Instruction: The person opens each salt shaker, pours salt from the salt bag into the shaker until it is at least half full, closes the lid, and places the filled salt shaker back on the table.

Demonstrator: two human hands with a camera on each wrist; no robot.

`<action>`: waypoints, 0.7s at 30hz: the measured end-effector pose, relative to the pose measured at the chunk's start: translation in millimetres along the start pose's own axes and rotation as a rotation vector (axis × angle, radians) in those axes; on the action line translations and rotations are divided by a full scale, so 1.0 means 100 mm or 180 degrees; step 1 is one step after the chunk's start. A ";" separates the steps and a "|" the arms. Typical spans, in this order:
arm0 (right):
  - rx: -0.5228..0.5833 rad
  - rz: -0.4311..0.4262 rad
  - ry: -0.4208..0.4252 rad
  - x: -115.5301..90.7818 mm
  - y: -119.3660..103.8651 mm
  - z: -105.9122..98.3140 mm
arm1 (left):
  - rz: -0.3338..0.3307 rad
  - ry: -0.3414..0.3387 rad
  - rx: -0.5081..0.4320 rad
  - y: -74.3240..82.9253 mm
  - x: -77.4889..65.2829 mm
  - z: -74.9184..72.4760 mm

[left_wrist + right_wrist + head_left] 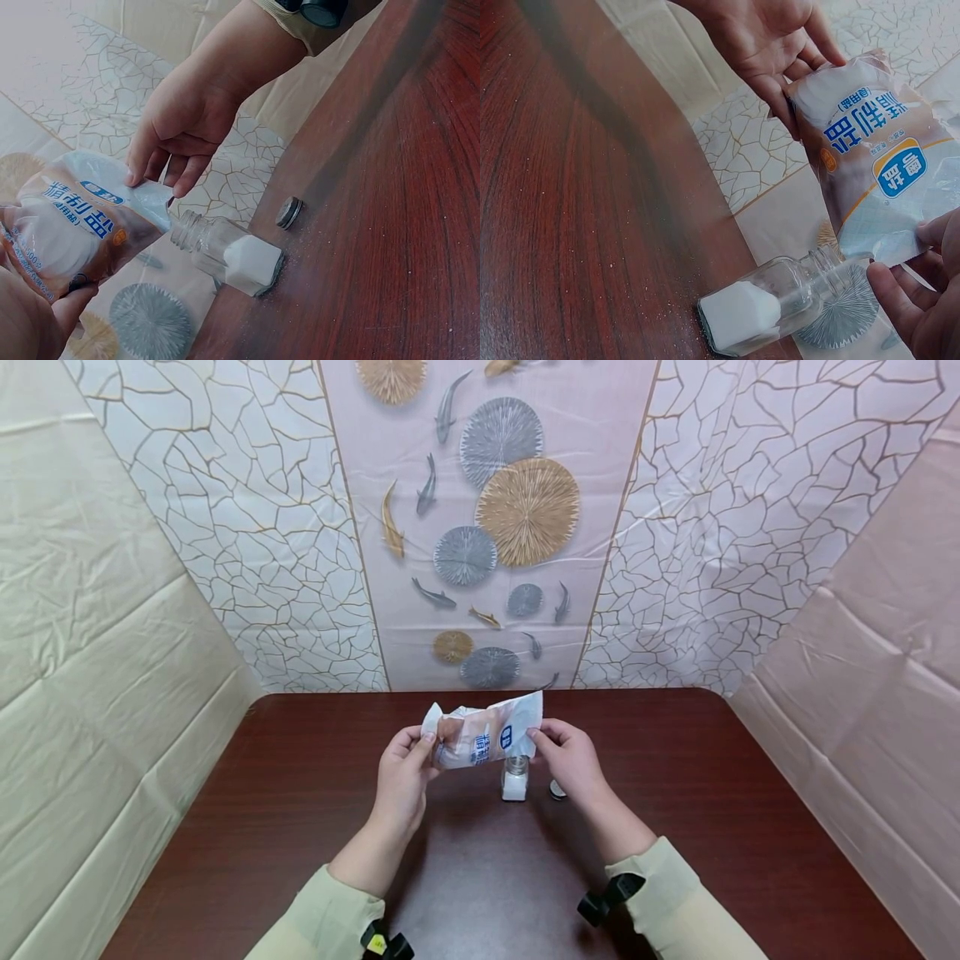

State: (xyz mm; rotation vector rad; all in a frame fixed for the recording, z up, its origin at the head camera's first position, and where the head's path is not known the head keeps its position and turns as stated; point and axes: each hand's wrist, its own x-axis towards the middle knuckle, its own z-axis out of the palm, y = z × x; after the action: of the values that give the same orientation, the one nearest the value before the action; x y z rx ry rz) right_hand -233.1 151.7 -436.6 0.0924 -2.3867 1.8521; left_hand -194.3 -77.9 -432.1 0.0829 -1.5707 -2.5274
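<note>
Both hands hold a salt bag point(480, 737) tilted above a small square glass jar point(514, 781). My left hand point(402, 778) grips the bag's left end, thumb on the front. With thumb and fingers my right hand point(573, 762) pinches the right end, near the corner. In the right wrist view that lower corner lies right at the jar's threaded mouth point(831, 268), and a faint whitish streak shows between them. White salt point(742, 315) fills part of the jar, which stands upright on the table.
A dark round lid point(289, 213) lies on the table beside the jar, close below my right hand. White grains are scattered over the dark red wooden table point(300, 827). Patterned cloth point(480, 527) hangs behind the table, with pale cloth walls at both sides.
</note>
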 end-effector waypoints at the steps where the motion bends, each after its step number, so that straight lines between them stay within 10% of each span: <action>1: -0.0001 -0.0002 -0.0003 0.00 0.00 0.00 | 0.0000 0.0001 -0.0006 0.00 0.00 0.00; 21: -0.0009 -0.0031 0.0011 0.01 0.01 0.01 | 0.0025 -0.0013 -0.0045 -0.01 0.01 -0.01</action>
State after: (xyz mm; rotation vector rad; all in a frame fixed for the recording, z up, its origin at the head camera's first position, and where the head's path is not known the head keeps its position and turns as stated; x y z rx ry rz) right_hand -234.1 150.7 -437.3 0.1003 -2.3820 1.8432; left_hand -195.3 -78.6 -433.0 0.0697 -1.5514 -2.5339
